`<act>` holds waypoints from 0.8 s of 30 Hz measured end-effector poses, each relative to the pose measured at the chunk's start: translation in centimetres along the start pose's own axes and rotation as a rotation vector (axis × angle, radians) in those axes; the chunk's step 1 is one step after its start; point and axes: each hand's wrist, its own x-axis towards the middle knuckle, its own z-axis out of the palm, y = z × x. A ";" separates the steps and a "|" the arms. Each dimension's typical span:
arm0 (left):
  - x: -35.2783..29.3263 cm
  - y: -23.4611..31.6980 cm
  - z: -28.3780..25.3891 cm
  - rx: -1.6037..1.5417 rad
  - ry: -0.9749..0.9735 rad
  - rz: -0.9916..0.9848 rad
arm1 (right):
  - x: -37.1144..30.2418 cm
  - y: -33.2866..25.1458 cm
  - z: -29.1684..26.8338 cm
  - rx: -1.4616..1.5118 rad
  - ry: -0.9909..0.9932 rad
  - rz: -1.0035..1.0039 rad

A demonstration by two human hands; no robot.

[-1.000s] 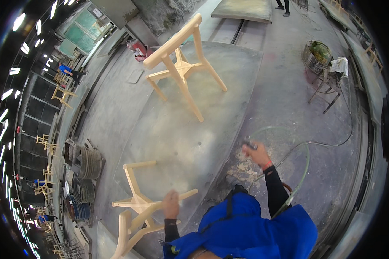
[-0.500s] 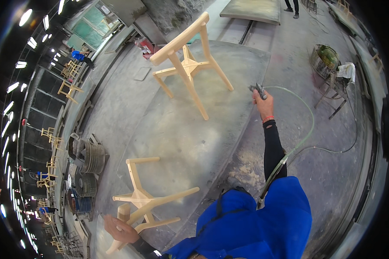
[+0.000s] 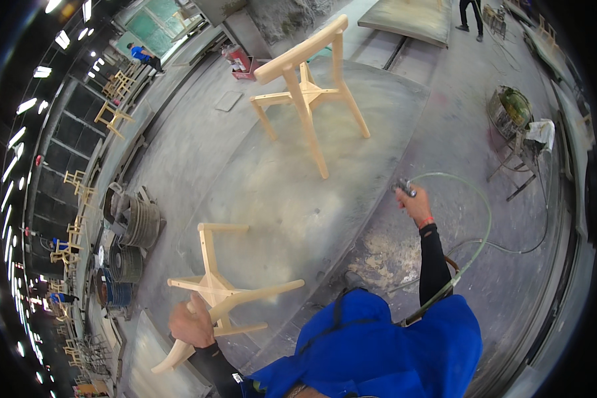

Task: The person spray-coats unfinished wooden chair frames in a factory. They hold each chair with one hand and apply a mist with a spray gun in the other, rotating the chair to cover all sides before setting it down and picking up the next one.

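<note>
My left hand (image 3: 191, 322) is wrapped round a bar near the backrest of a pale wooden chair frame (image 3: 207, 257), low on the left. That frame lies tipped over on a wide grey board, its legs sticking out to the right and away from me. My right hand (image 3: 416, 207) is closed round a small spray gun (image 3: 404, 188), with a pale green hose (image 3: 489, 219) looping from it back toward my arm. The gun is out past the board's right edge. A second wooden chair frame (image 3: 303, 50) stands upright on the far part of the board, touched by neither hand.
The grey board (image 3: 278, 199) spans the middle. Grimy drums (image 3: 139, 222) stand at left, a red container (image 3: 237, 58) beyond. At right, a bucket (image 3: 514, 109) rests on a stand. More chair frames and people (image 3: 142, 56) are along the far left; another person's legs show at the top right.
My left hand has gone from resting open-fingered on the near chair frame to gripping it, and the frame has turned slightly. My right hand and the spray gun have come lower, nearer to me.
</note>
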 end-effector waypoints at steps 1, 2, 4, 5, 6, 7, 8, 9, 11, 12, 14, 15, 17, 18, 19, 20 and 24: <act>-0.7 0.0 -0.3 0.013 0.016 0.031 | -1.1 -0.4 0.8 -0.024 -0.024 0.025; -1.4 0.1 -0.7 -0.013 0.035 0.092 | -2.0 -0.9 1.3 -0.018 -0.066 0.039; -2.8 0.1 -1.5 -0.089 0.066 0.202 | -3.2 -2.2 3.1 0.025 -0.094 -0.001; -3.2 -0.1 -1.8 -0.127 0.068 0.228 | -3.9 -3.0 4.2 0.063 -0.083 -0.051; -3.4 -0.3 -2.0 -0.176 0.067 0.266 | -4.3 -4.0 5.3 0.082 -0.052 -0.054; -3.4 -0.5 -2.2 -0.225 0.067 0.311 | -4.7 -5.1 6.2 0.160 -0.042 -0.156; -3.4 -0.7 -2.3 -0.255 0.073 0.340 | -5.0 -6.4 6.9 0.217 -0.010 -0.210; -3.3 -1.0 -2.4 -0.285 0.079 0.372 | -5.3 -7.7 7.5 0.278 0.030 -0.248; -3.1 -1.3 -2.4 -0.331 0.088 0.423 | -5.5 -10.1 8.4 0.349 0.074 -0.364; -3.3 -1.3 -2.5 -0.343 0.086 0.435 | -5.5 -10.9 8.7 0.390 0.093 -0.443; -3.5 -1.2 -2.5 -0.363 0.102 0.449 | -5.0 -11.9 8.9 0.394 0.144 -0.426; -3.8 -1.1 -2.6 -0.374 0.121 0.450 | -4.7 -11.9 9.0 0.401 0.155 -0.472; -4.3 -0.7 -2.6 -0.371 0.162 0.442 | -3.8 -10.8 9.1 0.380 0.150 -0.382; -4.4 -0.5 -2.5 -0.358 0.184 0.431 | -3.2 -10.0 9.2 0.361 0.149 -0.364; -4.6 -0.4 -2.4 -0.340 0.188 0.403 | -2.9 -8.9 9.2 0.352 0.130 -0.322; -4.9 -0.2 -2.4 -0.337 0.203 0.406 | -2.8 -7.6 9.1 0.335 0.117 -0.282; -5.4 -0.4 -1.8 -0.325 0.185 0.383 | -4.3 -3.7 8.6 0.228 0.086 -0.136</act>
